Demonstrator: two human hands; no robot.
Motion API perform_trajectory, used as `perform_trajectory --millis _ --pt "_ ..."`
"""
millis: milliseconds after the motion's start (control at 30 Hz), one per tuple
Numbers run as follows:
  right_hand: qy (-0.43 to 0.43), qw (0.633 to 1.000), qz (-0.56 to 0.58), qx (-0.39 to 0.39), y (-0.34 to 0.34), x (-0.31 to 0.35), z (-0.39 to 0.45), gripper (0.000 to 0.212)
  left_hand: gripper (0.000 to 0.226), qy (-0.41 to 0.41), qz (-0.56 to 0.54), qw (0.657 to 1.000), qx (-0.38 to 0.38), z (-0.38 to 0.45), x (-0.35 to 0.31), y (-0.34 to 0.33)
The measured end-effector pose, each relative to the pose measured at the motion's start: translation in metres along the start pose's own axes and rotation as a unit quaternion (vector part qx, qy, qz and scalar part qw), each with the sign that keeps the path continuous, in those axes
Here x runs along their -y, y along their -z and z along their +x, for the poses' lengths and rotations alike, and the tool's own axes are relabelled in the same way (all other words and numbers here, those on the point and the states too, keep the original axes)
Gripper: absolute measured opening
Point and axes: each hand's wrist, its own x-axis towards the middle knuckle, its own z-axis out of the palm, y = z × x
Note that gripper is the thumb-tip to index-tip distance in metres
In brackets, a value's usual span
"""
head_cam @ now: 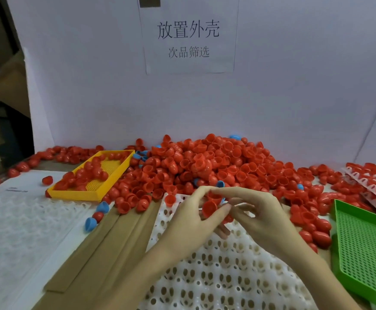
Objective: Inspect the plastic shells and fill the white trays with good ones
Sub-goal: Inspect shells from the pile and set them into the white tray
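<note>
A big heap of red plastic shells lies against the white back wall. In front of it a white tray with rows of holes lies on the table, and one red shell stands at its far left corner. My left hand and my right hand meet above the tray's far edge. Together they pinch a red shell between their fingertips. More red shells sit under my hands, partly hidden.
A yellow tray with several red shells stands at the left. A green mesh tray stands at the right, with filled white trays behind it. Blue shells lie scattered. More white trays lie at the left.
</note>
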Motion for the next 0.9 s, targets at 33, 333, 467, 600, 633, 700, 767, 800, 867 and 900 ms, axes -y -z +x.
perform_trajectory --millis 33,333,467,600,633,700,767,800,867,900 --pt "-0.007 1.0 0.01 -0.004 0.0 -0.001 0.0 0.05 0.03 0.012 -0.006 1.0 0.005 0.001 0.0 0.003" --pt "-0.06 0.994 0.079 -0.039 -0.002 -0.008 0.0 0.029 0.016 0.141 -0.121 0.981 -0.049 0.006 0.004 0.014" --pt "-0.047 0.992 0.105 -0.061 -0.002 -0.008 0.0 0.021 0.034 0.165 -0.159 0.973 -0.044 0.004 0.005 0.012" --pt "-0.048 0.988 0.146 -0.027 -0.002 -0.006 -0.001 0.018 0.037 0.141 -0.235 0.959 -0.079 0.004 0.002 0.008" --pt "-0.047 0.985 0.163 -0.014 -0.003 -0.005 -0.002 0.018 0.035 0.131 -0.236 0.958 -0.093 0.004 0.001 0.009" --pt "-0.047 0.977 0.207 -0.003 -0.003 -0.002 -0.003 0.018 0.03 0.116 -0.225 0.962 -0.106 0.005 0.0 0.012" --pt "-0.06 0.975 0.214 -0.005 -0.002 -0.002 -0.003 0.018 0.025 0.107 -0.198 0.97 -0.097 0.005 0.0 0.013" --pt "-0.072 0.976 0.203 0.004 -0.001 -0.002 -0.003 0.017 0.023 0.099 -0.158 0.978 -0.096 0.004 0.001 0.012" --pt "-0.097 0.979 0.176 0.043 -0.002 -0.003 -0.002 0.015 0.02 0.071 -0.035 0.991 -0.105 0.003 0.005 0.01" --pt "-0.108 0.979 0.161 0.057 -0.003 -0.004 -0.002 0.014 0.021 0.058 0.017 0.992 -0.107 0.003 0.006 0.008"
